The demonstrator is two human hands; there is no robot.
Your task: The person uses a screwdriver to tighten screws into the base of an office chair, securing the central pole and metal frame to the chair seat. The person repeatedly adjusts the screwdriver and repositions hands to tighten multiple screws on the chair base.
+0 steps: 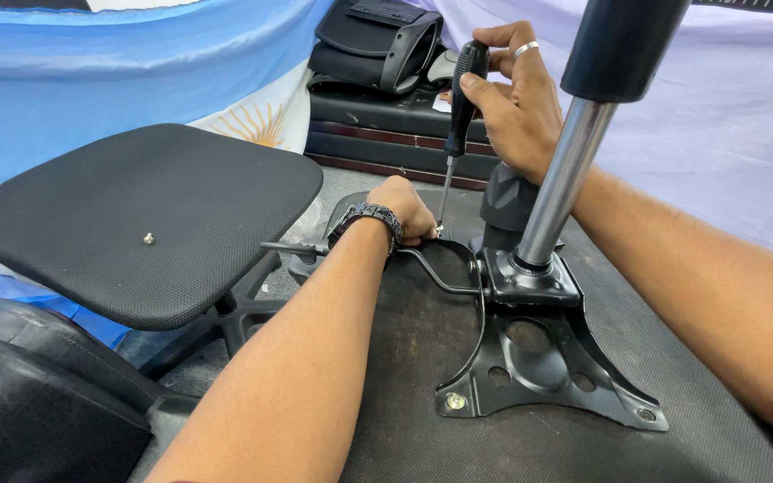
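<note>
Driving: my right hand point(513, 94) wraps the screwdriver point(460, 112) upright, tip on the screw point(437, 231).
Steadying: my left hand point(407, 208) pinches that screw, just under my right.
Bracket: mounting plate point(539, 362) sits flat beside both hands.

So the upturned chair seat point(583, 411) is basically the work surface, dark woven fabric underside up. A black metal mounting plate point(543, 371) sits flat on it, a bolt point(454, 402) showing at its near corner.
</note>
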